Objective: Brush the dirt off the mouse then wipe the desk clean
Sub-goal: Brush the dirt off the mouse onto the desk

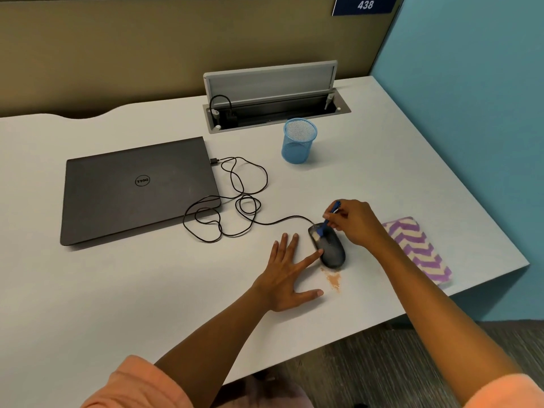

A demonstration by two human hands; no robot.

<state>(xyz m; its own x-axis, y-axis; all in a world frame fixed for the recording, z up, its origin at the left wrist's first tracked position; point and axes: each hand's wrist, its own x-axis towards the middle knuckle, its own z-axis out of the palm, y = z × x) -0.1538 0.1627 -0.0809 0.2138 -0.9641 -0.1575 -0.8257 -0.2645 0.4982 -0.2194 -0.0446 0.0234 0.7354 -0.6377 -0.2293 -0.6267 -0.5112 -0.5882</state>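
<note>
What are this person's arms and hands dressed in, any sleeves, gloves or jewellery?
Both forearms are bare, with peach-coloured sleeves ending near the elbows: the left sleeve and the right sleeve. The left hand and right hand wear no gloves, and no rings, watch or bracelets are visible.

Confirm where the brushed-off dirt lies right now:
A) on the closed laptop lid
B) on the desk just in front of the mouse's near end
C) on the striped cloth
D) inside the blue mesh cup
B: the tan dirt sits on the desk beside the near end of the mouse.
</note>
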